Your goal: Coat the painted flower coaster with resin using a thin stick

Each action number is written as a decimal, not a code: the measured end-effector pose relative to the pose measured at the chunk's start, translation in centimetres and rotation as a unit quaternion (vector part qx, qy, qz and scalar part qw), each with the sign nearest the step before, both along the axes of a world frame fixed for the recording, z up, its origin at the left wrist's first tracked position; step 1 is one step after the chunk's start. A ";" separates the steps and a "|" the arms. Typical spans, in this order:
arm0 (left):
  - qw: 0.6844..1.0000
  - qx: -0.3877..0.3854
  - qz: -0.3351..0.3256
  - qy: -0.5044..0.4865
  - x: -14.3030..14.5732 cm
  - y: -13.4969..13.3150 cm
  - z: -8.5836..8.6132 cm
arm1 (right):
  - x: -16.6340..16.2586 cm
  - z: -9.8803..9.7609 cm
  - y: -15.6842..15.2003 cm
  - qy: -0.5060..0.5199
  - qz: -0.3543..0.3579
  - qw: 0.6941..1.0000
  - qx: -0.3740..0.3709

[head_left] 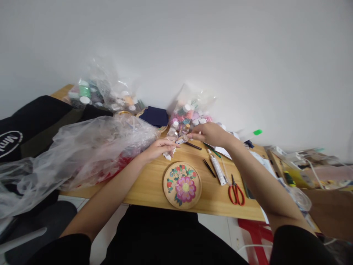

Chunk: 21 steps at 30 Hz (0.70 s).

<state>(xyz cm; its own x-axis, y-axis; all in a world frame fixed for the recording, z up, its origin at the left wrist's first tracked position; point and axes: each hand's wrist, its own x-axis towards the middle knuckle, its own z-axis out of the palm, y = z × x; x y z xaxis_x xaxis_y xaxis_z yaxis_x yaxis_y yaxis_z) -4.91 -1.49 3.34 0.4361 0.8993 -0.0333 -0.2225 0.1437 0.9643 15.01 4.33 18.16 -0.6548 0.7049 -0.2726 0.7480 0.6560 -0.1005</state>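
Observation:
A round wooden disc (182, 185) decorated with a pink flower and red and green beadwork lies near the front edge of the wooden table (149, 186). Beyond it, my left hand (160, 148) is closed on a small white crumpled piece and touches a small clear container (172, 134). My right hand (210, 133) pinches the other end of a small white item held between both hands; what it is I cannot make out. A white glue tube (217, 168), dark sticks (209, 167) and red-handled scissors (235, 191) lie to the right of the disc.
A large crumpled clear plastic bag (82, 154) covers the table's left side. Bags of small bead jars (190, 110) stand against the white wall, with a dark blue cloth (154, 116) between them. A cluttered box (311, 167) is at the right.

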 end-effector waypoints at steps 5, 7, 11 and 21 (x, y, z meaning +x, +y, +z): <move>1.000 -0.001 0.005 0.021 -0.1 -0.4 0.5 | 0.1 0.2 -0.2 0.003 0.010 1.000 -0.027; 1.000 -0.004 0.003 0.023 -0.1 -0.5 0.7 | 0.1 0.2 -0.4 -0.012 -0.007 0.999 -0.033; 1.000 -0.009 -0.007 0.022 -0.1 -0.6 1.0 | 0.3 0.2 -0.5 0.028 0.017 0.999 -0.038; 1.000 -0.007 -0.001 0.023 0.1 -0.6 1.2 | 0.2 0.0 -0.5 -0.015 0.008 0.999 -0.027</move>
<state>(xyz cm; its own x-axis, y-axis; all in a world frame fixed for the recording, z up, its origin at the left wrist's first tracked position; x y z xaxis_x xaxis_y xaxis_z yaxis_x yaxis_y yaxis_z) -4.83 -2.11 4.56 0.4361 0.8975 -0.0665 -0.1775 0.1582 0.9713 15.25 3.78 18.19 -0.6561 0.6788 -0.3299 0.7413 0.6615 -0.1133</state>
